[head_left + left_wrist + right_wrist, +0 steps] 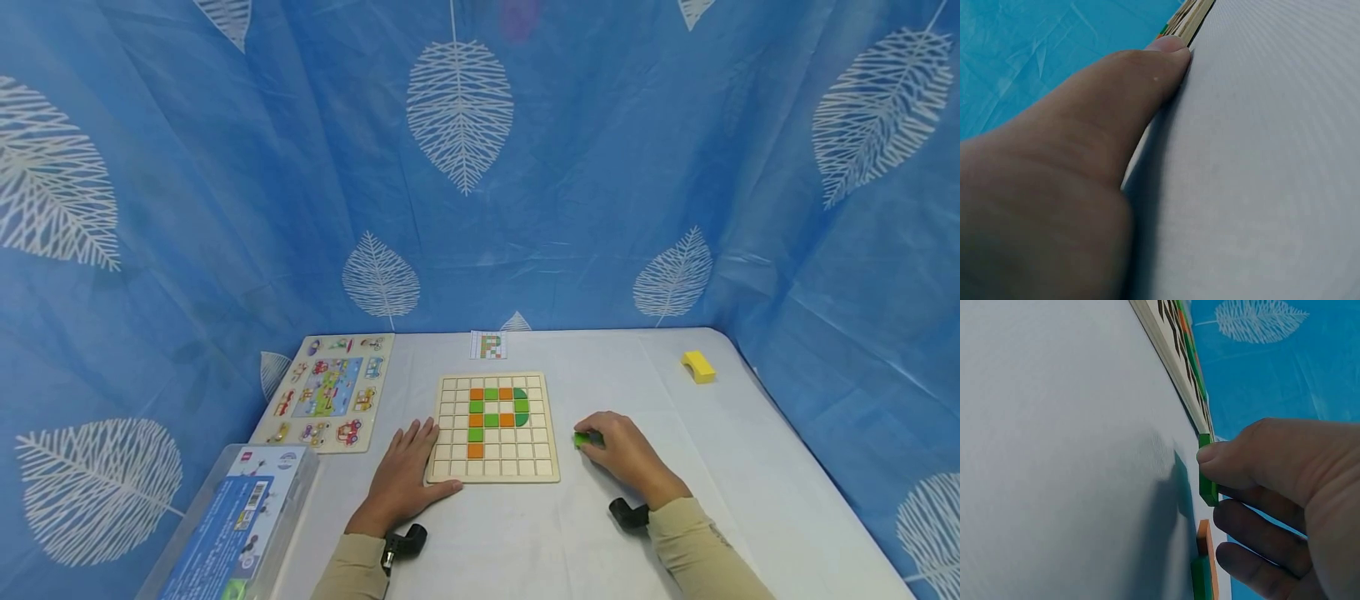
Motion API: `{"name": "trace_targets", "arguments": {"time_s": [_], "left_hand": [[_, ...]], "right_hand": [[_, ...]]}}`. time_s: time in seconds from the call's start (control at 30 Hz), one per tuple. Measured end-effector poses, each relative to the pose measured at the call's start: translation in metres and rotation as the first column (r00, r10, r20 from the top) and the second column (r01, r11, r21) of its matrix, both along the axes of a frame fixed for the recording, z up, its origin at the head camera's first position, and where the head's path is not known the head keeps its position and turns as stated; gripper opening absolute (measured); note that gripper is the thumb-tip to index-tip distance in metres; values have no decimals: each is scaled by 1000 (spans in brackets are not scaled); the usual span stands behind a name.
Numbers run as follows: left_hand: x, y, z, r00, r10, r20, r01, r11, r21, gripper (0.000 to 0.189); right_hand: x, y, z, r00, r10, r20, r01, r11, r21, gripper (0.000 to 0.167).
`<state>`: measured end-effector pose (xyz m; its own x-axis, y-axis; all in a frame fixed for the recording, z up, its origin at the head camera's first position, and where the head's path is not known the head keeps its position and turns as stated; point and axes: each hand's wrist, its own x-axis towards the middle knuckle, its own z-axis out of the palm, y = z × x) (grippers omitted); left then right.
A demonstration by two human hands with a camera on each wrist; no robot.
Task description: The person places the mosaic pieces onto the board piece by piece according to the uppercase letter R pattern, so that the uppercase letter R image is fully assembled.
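Observation:
A square wooden grid board (493, 470) lies on the white table, its orange and green tiles (491, 421) set out like a letter P. Spread and straight, the fingers of my left hand (405, 479) rest along the board's left edge, and the thumb reaches its lower left corner. Right of the board, my right hand (618, 448) pinches a green tile (1207, 478) between thumb and fingers. Below that hand in the right wrist view are an orange tile (1205, 536) and another green tile (1201, 578).
A small pattern card (488, 345) lies behind the board. At the left are a vehicle picture puzzle (375, 350) and a clear plastic box (300, 492) with a printed sheet. A yellow arch block (699, 367) stands at the far right. Blue leaf-patterned curtain (555, 208) surrounds the table.

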<state>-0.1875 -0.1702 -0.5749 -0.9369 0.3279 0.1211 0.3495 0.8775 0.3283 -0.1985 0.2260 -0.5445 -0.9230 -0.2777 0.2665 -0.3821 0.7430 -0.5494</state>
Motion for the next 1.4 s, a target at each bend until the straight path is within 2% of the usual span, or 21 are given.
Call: {"name": "trace_targets", "arguments": {"time_s": [0.2,0.4,0.67,1.1,1.4], "left_hand": [[0,0,0,1000,1,-1,-1,1000,0,112],[-1,0,1,1000,-3,6,3,1000,2,112],[-1,0,1,1000,-3,1,3,1000,5,112],[-1,-1,-1,1000,-3,15,3,1000,-13,114],[-2,-2,-3,1000,-12,-13,12,1000,9,112]], "right_hand": [[1,-8,-1,1000,17,-8,-17,1000,-7,29],[1,-18,1,998,39,-56,-41,999,-32,28],[2,-36,5,999,34,-16,-35,997,-64,26],[3,-59,6,991,123,-49,-127,987,-98,27],[2,-73,5,989,146,-16,-146,984,-104,26]]}}
